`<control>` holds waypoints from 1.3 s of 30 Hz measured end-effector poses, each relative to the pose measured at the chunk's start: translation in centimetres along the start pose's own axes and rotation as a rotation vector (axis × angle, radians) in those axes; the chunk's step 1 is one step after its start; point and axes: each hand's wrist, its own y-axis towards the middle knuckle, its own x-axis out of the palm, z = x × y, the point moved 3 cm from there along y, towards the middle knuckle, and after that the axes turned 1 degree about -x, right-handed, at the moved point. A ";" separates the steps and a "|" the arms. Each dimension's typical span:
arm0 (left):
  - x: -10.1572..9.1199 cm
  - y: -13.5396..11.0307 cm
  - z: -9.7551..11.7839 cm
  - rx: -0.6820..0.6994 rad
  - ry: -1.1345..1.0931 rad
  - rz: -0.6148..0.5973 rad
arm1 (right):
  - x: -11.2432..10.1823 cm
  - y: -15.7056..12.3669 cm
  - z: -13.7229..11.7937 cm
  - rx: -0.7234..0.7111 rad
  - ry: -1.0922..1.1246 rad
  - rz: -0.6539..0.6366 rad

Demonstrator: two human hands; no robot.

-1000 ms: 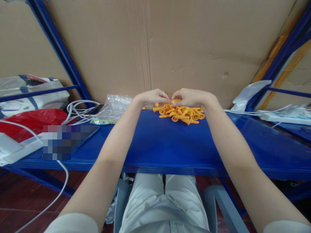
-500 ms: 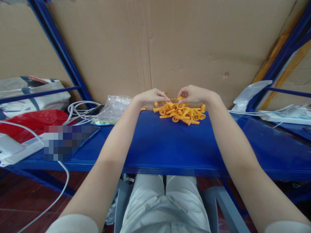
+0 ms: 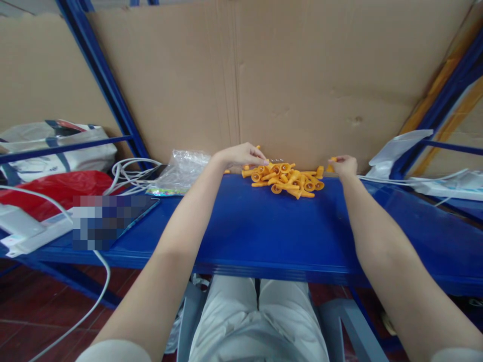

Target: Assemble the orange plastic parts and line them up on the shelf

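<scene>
A heap of orange horn-shaped plastic pieces (image 3: 292,178) with flared ends lies at the back of the blue table. My left hand (image 3: 245,155) is over the heap's left side, fingers pinched together. Small silvery dots show just beyond its fingertips; whether they belong to something it holds is too small to tell. To the right of the heap, my right hand (image 3: 344,165) pinches an orange plastic piece (image 3: 332,164), partly covered by the fingers. Beside that hand, another orange piece (image 3: 320,172) stands at the heap's right edge.
Behind the blue table (image 3: 271,231) rises a cardboard panel (image 3: 294,75). Leftward lie a clear plastic bag (image 3: 183,171), white cables (image 3: 130,173), a blurred-out flat device (image 3: 136,216) and a red bag (image 3: 79,191). White plastic (image 3: 392,156) stands at right.
My right hand has moved right, away from my left hand and past the heap, with an orange piece in its fingers. My left hand stays by the heap, slightly lower. The view has shifted a little.
</scene>
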 end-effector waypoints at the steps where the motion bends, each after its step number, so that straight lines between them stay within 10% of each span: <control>1: 0.0 0.1 0.0 -0.003 0.002 -0.001 | 0.2 -0.2 1.2 0.059 -0.007 0.029; 19: 0.3 0.3 -0.7 -0.024 0.058 -0.025 | 3.3 -1.3 7.8 0.193 0.012 0.023; 30: 0.0 0.5 -1.6 -0.038 0.162 0.027 | 2.7 -2.2 6.7 0.133 -0.133 -0.079; 39: -0.1 1.1 -4.5 -0.312 0.551 0.262 | 2.5 -3.1 5.6 0.097 -0.213 -0.204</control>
